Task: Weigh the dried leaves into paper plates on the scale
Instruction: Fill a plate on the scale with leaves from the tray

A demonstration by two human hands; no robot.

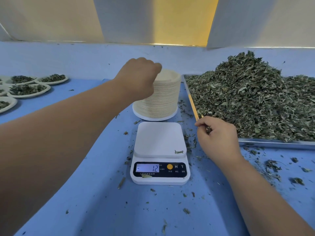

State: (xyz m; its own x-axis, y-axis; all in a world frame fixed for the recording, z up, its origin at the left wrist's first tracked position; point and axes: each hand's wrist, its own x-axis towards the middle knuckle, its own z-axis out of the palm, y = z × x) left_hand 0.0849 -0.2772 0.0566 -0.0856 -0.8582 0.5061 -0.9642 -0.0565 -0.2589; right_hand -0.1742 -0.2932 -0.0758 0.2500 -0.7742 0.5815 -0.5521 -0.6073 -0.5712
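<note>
A white digital scale [159,138] sits in the middle of the blue table, its platform bare except for one leaf scrap, its display reading -12. Behind it stands a tall stack of paper plates [166,97]. My left hand [141,77] reaches over the stack's top left edge with fingers curled down onto the uppermost plate; the fingertips are hidden. My right hand [218,138] hovers right of the scale by the tray's near corner, fingers curled round a small pinch of dried leaves. A big heap of dried leaves [252,99] fills a metal tray [272,143] at the right.
Several filled paper plates [29,90] lie at the far left. Leaf crumbs are scattered over the blue table [95,201], mostly right of the scale. White and yellow wall panels rise behind the table's back edge.
</note>
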